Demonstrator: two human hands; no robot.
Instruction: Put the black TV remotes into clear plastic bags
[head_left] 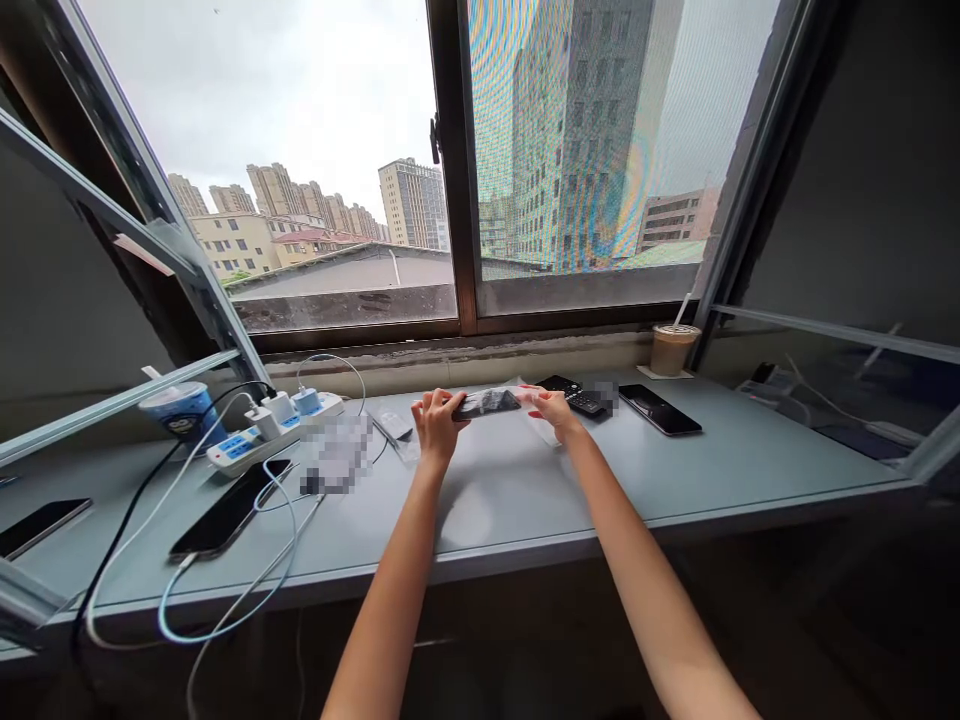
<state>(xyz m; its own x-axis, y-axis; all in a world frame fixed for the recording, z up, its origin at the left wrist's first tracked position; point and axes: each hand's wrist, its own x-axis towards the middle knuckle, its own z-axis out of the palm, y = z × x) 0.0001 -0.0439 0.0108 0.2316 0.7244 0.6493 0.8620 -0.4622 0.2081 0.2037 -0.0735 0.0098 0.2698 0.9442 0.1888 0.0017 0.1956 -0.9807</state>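
Above the desk I hold a flat, dark, oblong item (489,403) in clear plastic wrapping; its exact kind is not plain. My left hand (435,425) is closed on its left end, thumb along the near edge. On the other side my right hand (553,410) pinches the end of the clear plastic bag (527,395), which has a pinkish tint there. Just beyond the right hand lie a black remote control (586,403) and another dark flat thing (559,384). A small clear packet (394,425) rests left of my left hand.
A phone (660,409) and an iced drink cup (673,350) are on the right. At left are a power strip (281,430) with chargers, a phone (229,510) on a cable, a blue cup (184,415) and looping cords. The desk's front edge (517,545) runs below my forearms.
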